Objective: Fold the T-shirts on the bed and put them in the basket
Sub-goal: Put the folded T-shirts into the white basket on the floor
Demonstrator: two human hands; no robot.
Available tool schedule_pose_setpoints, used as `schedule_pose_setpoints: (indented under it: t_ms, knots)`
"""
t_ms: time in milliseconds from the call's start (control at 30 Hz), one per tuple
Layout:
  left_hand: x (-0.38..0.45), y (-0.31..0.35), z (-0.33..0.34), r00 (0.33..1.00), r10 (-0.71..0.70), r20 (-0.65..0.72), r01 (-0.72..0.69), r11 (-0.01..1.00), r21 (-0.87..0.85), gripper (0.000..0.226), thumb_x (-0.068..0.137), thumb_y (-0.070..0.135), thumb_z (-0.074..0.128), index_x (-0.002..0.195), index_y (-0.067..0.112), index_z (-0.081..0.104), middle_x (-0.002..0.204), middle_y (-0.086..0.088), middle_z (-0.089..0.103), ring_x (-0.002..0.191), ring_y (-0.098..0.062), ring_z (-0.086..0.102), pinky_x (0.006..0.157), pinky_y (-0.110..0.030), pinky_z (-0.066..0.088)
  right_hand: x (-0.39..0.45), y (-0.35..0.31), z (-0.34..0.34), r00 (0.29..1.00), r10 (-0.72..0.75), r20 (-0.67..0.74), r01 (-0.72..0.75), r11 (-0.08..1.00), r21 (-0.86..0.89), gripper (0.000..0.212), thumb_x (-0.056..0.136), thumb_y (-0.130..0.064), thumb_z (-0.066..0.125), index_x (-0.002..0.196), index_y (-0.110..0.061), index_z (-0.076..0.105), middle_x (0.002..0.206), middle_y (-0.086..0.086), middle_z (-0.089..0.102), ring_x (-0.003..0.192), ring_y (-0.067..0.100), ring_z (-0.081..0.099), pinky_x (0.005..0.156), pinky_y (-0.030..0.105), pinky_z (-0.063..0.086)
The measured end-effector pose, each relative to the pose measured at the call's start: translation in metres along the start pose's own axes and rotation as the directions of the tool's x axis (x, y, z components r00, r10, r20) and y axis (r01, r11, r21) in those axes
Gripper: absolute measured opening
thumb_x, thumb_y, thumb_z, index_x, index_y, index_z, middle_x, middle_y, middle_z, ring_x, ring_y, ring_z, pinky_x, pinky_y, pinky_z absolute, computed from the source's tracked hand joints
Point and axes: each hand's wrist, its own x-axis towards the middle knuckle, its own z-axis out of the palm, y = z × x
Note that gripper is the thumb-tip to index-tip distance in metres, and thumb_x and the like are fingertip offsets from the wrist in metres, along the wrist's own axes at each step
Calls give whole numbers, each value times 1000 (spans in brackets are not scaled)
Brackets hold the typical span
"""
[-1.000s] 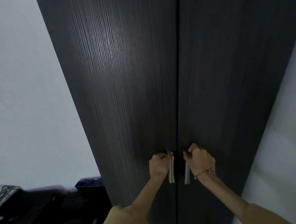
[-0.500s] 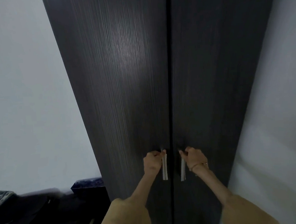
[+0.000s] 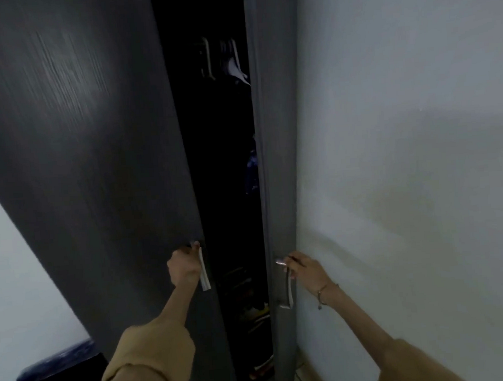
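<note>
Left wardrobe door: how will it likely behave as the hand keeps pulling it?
The left wardrobe door is a tall rigid panel, so it should swing, not flex. The left hand grips its metal handle, probably securely. Its size suggests some weight.

Wardrobe count
Two dark doors (image 3: 87,160), the second (image 3: 272,129); two metal handles (image 3: 204,271) and (image 3: 287,289); two hands, left (image 3: 184,268) and right (image 3: 308,271).

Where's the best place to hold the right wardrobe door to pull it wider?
Probably the bar handle on the right door, near its top, from the front. It stands upright and clear of the panel, so fingers curl behind it, as the right hand does.
</note>
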Motion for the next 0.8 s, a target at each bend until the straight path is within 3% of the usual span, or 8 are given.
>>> schedule_pose_setpoints:
  t_ms: [100, 200, 267, 333, 467, 600, 733, 800]
  knots:
    - [-16, 8, 17, 998, -21, -63, 19, 999, -29, 41, 100, 28, 41, 107, -8, 59, 110, -27, 61, 102, -41, 59, 80, -40, 46, -16, 12, -9, 987, 22, -160, -15, 999, 43, 19, 98, -8, 40, 83, -8, 51, 78, 11, 57, 61, 15, 49, 61, 23, 38]
    - [-33, 16, 35, 1000, -12, -26, 11, 999, -49, 49, 96, 14, 47, 138, -7, 32, 140, -27, 39, 126, -40, 42, 104, -43, 36, -23, 17, -22, 975, 67, -210, -60, 997, 41, 28, 99, -9, 35, 76, -14, 50, 81, 14, 60, 69, 22, 51, 66, 31, 42]
    - [-45, 21, 42, 999, -37, 8, 37, 997, -71, 69, 94, 10, 49, 148, -3, 8, 153, -23, 17, 137, -36, 29, 112, -39, 25, -26, 19, -37, 972, 110, -210, -105, 994, 35, 26, 99, -11, 34, 79, -11, 51, 84, 11, 61, 74, 23, 53, 70, 32, 44]
    - [-50, 25, 48, 998, -56, 22, 57, 996, -69, 77, 94, 10, 48, 149, -2, -4, 157, -19, 4, 142, -32, 20, 114, -37, 21, -28, 21, -52, 968, 126, -219, -126, 992, 12, 23, 98, -11, 34, 86, -7, 52, 86, 10, 60, 78, 23, 53, 70, 31, 41]
    - [-72, 36, 66, 993, -34, 110, 39, 998, -39, 72, 95, 12, 45, 150, 0, -1, 158, -16, 5, 140, -34, 25, 112, -38, 26, -30, 30, -75, 952, 178, -250, -187, 982, -11, 25, 99, -12, 34, 105, -2, 57, 96, 12, 59, 86, 22, 51, 64, 26, 34]
    - [-109, 54, 101, 953, 52, 300, -18, 993, -115, 65, 96, 9, 45, 150, 3, 8, 156, -17, 18, 138, -32, 30, 113, -37, 29, -28, 47, -96, 920, 261, -294, -257, 965, 52, 34, 102, -18, 32, 126, -4, 51, 121, 18, 57, 105, 31, 54, 90, 34, 42]
    - [-150, 81, 137, 836, 110, 538, -35, 988, -147, 51, 96, 7, 40, 146, 10, 31, 139, -16, 46, 121, -32, 50, 101, -37, 43, -29, 56, -108, 897, 330, -293, -252, 928, 273, 34, 102, -19, 35, 132, -8, 46, 132, 16, 52, 116, 28, 49, 103, 38, 38]
    - [-170, 93, 153, 755, 135, 641, -30, 985, -172, 54, 94, 4, 36, 147, 15, 31, 141, -13, 46, 123, -30, 49, 104, -38, 42, -28, 59, -111, 891, 362, -274, -246, 892, 378, 36, 102, -17, 34, 136, -9, 42, 136, 14, 48, 120, 27, 46, 104, 36, 35]
